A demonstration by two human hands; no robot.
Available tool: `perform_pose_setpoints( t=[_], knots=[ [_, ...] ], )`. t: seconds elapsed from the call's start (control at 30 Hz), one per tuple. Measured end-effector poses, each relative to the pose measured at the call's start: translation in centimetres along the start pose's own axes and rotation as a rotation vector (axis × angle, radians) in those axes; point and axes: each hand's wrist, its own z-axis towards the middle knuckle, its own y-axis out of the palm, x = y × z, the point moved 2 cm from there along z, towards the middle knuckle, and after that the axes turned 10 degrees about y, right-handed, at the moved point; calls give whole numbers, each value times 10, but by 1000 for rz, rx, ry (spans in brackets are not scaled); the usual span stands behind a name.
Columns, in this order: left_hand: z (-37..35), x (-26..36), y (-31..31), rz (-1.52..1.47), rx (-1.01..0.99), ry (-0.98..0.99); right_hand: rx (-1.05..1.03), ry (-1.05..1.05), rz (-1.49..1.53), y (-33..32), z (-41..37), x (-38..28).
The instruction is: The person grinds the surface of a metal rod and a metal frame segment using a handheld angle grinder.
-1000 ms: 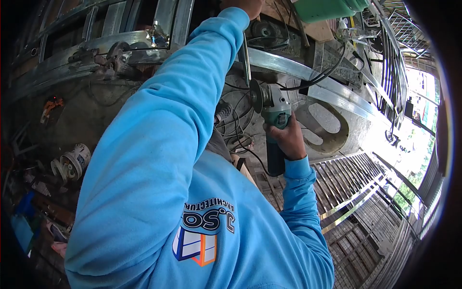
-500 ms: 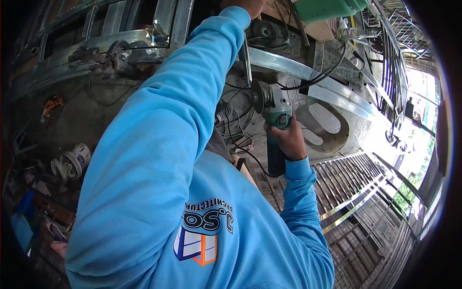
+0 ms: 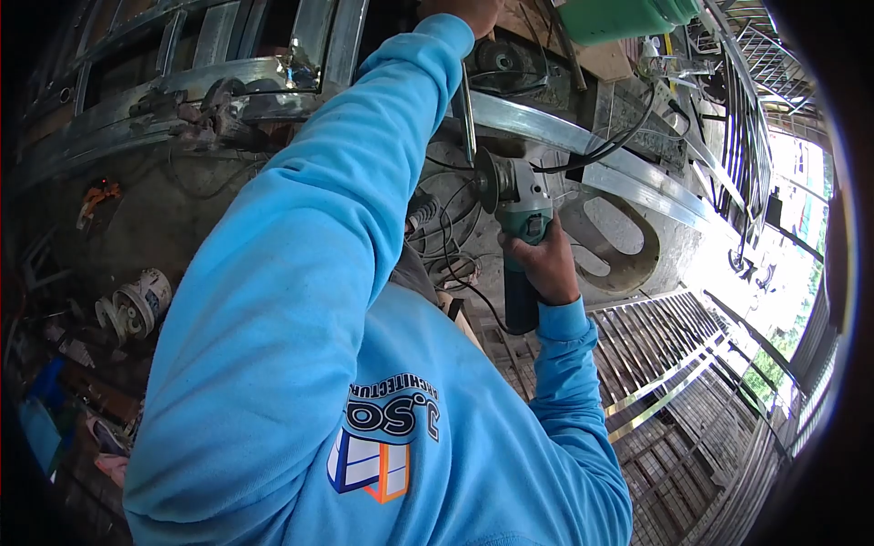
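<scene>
My right hand (image 3: pixel 550 264) is wrapped round the body of a teal and dark angle grinder (image 3: pixel 526 223), which is held upright with its head away from me. The grinder's disc (image 3: pixel 492 182) faces left, close to the lower tip of a thin metal bar (image 3: pixel 468 123). My left arm stretches forward across the view in a blue sleeve. At the top edge, my left hand (image 3: pixel 462 11) is cut off by the frame and its fingers are hidden. The metal bar runs down from beside the left cuff. Beyond the grinder lies a long shiny metal tube (image 3: pixel 537 123).
A welded metal frame (image 3: pixel 218 68) fills the upper left. A green container (image 3: pixel 624 18) stands at the top. Black cables (image 3: pixel 628 132) loop over the work area. A metal plate with oval cutouts (image 3: pixel 637 259) lies right of the grinder; a white bucket (image 3: pixel 146 296) stands far left.
</scene>
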Motion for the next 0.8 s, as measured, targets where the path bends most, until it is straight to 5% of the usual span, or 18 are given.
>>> perform_pose_setpoints(
  t=[0.8],
  knots=[
    [1, 0, 0, -15, 5, -2, -4, -7, -4, 0, 3, -1]
  ],
)
